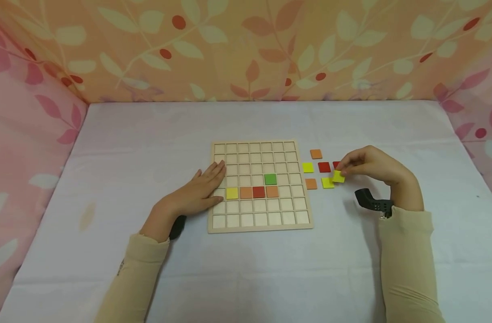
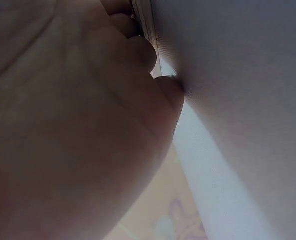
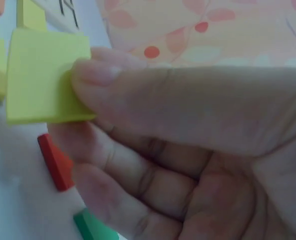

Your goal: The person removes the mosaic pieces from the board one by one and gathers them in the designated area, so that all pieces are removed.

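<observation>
A wooden grid board (image 1: pixel 261 231) lies on the table, holding a row of yellow (image 1: pixel 232 193), orange (image 1: pixel 246 193), red (image 1: pixel 259 192) and orange (image 1: pixel 272 191) square tiles. One green tile (image 1: pixel 270 179) sits just above the right end of that row. My left hand (image 1: pixel 195 193) rests on the board's left edge, fingers extended. To the right of the board, my right hand (image 1: pixel 375 168) pinches a yellow tile (image 3: pixel 45 75) between thumb and fingers, raised over the loose tiles. In the left wrist view the palm (image 2: pixel 73 125) covers most of the picture.
Loose tiles lie right of the board: orange (image 1: pixel 316 154), yellow (image 1: pixel 308 167), red (image 1: pixel 324 167), orange (image 1: pixel 311 184) and yellow (image 1: pixel 328 182). Another red one is partly behind the right hand. A green tile (image 3: pixel 95 227) shows below the right fingers. Floral cloth (image 1: pixel 229 54) walls surround the white table.
</observation>
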Available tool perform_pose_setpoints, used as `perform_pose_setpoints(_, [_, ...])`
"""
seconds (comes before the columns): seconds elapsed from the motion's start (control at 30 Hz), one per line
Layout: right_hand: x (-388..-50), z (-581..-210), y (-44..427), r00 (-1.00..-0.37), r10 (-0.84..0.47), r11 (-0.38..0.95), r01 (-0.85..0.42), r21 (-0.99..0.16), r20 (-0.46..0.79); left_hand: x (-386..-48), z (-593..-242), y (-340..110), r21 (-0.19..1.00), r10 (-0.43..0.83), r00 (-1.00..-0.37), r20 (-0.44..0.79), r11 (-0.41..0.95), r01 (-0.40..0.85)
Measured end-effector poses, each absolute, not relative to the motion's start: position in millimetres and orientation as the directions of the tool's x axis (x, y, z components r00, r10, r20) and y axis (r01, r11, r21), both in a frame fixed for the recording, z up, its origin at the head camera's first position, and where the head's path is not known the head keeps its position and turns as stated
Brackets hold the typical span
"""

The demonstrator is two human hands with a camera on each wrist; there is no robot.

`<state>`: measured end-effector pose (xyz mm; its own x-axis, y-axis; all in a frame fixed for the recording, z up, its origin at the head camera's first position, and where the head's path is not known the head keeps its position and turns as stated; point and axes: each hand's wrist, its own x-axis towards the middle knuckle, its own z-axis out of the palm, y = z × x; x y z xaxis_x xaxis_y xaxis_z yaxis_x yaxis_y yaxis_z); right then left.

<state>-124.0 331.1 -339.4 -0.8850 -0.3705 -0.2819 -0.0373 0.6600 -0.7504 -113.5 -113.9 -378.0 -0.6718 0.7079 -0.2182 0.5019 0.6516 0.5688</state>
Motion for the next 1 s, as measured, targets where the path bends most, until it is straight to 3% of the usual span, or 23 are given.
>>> perform_pose_setpoints(1.0, [-124.1, -341.2, 336.4, -0.866, -0.282, 0.778, 0.046, -0.627, -0.414, -113.3, -377.3, -113.5, 0.565, 0.707, -0.676, -0.208, 0.651, 0.507])
